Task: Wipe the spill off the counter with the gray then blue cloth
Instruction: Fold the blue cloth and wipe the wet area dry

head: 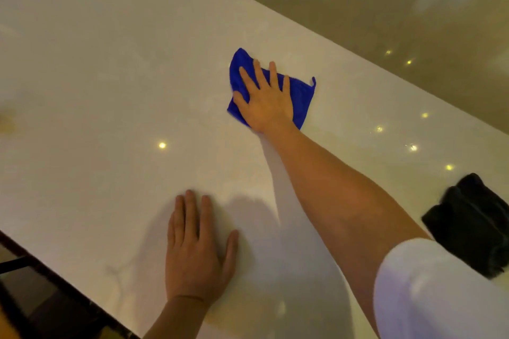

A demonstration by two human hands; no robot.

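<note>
A bright blue cloth (301,96) lies crumpled on the white counter (110,77) near its far edge. My right hand (265,102) presses flat on top of it with fingers spread, the arm stretched out across the counter. My left hand (197,250) rests palm down on the bare counter close to the near edge, holding nothing. A dark gray cloth (471,226) sits bunched at the right side of the counter, apart from both hands. Faint streaks show on the surface around the blue cloth.
The glossy counter reflects several small ceiling lights. Its far edge runs diagonally from top middle to right, with shiny floor (358,8) beyond. The near edge at bottom left drops to dark furniture (41,297). A faint yellowish mark (7,122) sits at the left border.
</note>
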